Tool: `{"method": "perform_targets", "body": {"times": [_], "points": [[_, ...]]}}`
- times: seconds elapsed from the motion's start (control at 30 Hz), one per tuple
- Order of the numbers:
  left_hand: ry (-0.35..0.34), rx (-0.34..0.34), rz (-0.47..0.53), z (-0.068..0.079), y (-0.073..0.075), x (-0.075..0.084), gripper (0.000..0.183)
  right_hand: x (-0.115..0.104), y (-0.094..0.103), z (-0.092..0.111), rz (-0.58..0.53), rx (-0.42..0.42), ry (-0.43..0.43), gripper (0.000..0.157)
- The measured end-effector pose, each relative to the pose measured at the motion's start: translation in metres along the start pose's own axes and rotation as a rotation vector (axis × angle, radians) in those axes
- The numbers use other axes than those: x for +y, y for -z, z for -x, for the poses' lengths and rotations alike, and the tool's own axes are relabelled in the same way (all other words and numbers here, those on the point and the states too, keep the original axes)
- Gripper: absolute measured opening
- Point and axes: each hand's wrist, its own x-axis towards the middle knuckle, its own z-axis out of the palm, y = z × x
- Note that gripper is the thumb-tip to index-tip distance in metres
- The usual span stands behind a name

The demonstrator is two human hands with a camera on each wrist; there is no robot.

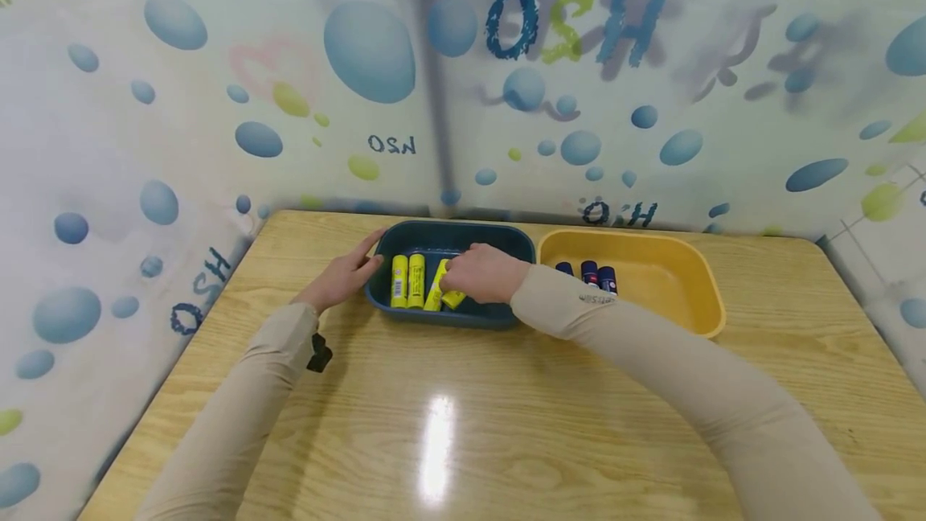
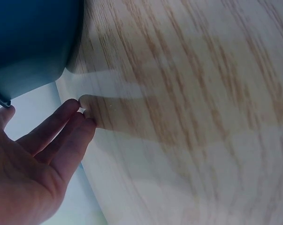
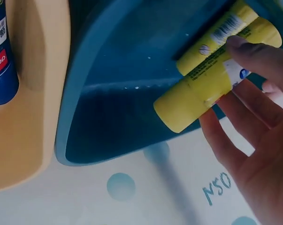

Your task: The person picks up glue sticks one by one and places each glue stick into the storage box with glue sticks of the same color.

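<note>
My right hand [image 1: 486, 273] reaches into the dark blue bin [image 1: 448, 320] and pinches a yellow glue stick [image 3: 193, 103] between thumb and fingers, tilted above the bin floor. Other yellow glue sticks lie in the bin's left half: two side by side, one [image 1: 399, 281] by the left wall, and a slanted one [image 1: 436, 288] next to the held stick. At the bin's left end is my left hand [image 1: 340, 276]; its thumb touches the rim and its fingers stretch out straight along the outside. In the left wrist view the left fingers [image 2: 68, 145] hold nothing.
A yellow bin [image 1: 658, 276] stands directly right of the blue one, with several dark blue glue sticks [image 1: 589, 273] at its left side, partly hidden by the right sleeve. Both bins sit at the back of a wooden table [image 1: 362, 441], close to a patterned wall [image 1: 448, 143].
</note>
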Motion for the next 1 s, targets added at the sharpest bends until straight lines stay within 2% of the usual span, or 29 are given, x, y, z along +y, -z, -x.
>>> {"method": "perform_targets", "body": {"times": [0.37, 0.63, 1.0], "points": [[0.023, -0.011, 0.003, -0.002, 0.0, -0.002, 0.058, 0.003, -0.007, -0.021, -0.049, -0.101, -0.014, 0.04], [0.025, -0.008, 0.017, 0.001, 0.002, 0.003, 0.057, 0.002, -0.007, -0.029, -0.185, -0.187, -0.058, 0.038], [0.018, -0.006, 0.021, 0.0, 0.0, 0.0, 0.057, 0.006, -0.015, -0.032, -0.288, -0.17, -0.065, 0.031]]}}
